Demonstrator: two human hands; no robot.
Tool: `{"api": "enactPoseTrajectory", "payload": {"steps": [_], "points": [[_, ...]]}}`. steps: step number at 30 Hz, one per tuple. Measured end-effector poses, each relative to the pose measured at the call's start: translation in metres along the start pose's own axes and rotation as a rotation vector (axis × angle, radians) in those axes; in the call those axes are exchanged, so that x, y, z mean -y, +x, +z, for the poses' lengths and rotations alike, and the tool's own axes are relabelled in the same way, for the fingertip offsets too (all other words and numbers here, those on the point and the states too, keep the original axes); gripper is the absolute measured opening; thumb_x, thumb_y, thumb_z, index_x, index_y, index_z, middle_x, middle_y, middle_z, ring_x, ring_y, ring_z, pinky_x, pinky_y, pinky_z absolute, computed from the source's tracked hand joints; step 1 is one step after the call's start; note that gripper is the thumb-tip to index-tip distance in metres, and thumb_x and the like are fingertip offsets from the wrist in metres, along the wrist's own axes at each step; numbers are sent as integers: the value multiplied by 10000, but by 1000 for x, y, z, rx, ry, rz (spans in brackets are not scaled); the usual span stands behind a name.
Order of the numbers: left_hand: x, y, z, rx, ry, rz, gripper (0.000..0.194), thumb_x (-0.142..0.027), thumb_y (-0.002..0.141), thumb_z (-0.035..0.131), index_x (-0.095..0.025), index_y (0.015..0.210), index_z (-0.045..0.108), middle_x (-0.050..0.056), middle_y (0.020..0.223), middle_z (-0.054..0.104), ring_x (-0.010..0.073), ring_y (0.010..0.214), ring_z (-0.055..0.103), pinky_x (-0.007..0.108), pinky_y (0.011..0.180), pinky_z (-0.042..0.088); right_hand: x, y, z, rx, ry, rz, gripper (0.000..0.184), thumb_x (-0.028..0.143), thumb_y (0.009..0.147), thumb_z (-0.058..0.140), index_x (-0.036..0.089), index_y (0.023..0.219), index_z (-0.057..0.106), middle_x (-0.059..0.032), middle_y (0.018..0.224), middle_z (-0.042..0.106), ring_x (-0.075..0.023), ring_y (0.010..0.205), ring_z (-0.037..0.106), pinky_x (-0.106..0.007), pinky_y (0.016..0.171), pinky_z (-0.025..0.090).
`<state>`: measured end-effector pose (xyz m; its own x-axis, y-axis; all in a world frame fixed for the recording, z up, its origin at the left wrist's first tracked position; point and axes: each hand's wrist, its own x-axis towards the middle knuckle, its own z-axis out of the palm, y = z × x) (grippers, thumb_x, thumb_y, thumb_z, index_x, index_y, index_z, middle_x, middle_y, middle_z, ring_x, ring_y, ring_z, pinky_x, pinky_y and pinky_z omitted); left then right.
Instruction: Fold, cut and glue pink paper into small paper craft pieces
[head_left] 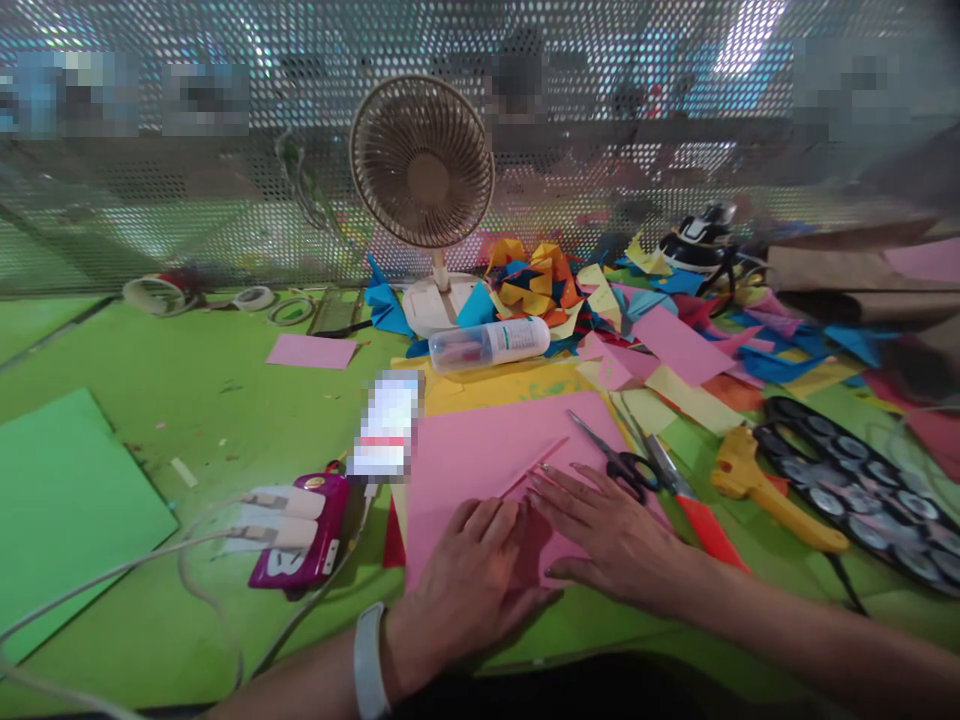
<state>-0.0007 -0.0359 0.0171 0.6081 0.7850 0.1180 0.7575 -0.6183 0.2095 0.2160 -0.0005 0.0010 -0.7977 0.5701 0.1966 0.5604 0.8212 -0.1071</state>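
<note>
A pink paper sheet (480,450) lies on the green table (187,400) in front of me, with one corner folded over near its lower middle. My left hand (465,580) rests flat on the sheet's lower part, fingers stretched out; a white band is on that wrist. My right hand (607,530) lies flat beside it on the folded edge, fingers spread and pointing left. Neither hand grips anything. Black-handled scissors (619,455) lie just beyond my right fingers.
A small fan (422,165) stands at the back, a white bottle (491,343) lying before it. Folded coloured papers (536,280) and scraps spread to the right. A yellow cutter (765,490), a dark tray (862,490), a purple device (304,535) with cables and a green sheet (67,500) surround me.
</note>
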Motion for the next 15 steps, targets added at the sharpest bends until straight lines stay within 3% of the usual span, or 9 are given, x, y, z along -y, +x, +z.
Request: {"api": "enactPoseTrajectory", "payload": {"steps": [15], "points": [[0,-1,1,-3,13,1,601,-587,850,426,-100,1190,519,154,1190,560,283,1050,510,457,938,402,-1,2,-5,55,70,42,678,613,815,479,194,1347,432,-118,1469,290,-295,1355,233,-508,1034,329]]}}
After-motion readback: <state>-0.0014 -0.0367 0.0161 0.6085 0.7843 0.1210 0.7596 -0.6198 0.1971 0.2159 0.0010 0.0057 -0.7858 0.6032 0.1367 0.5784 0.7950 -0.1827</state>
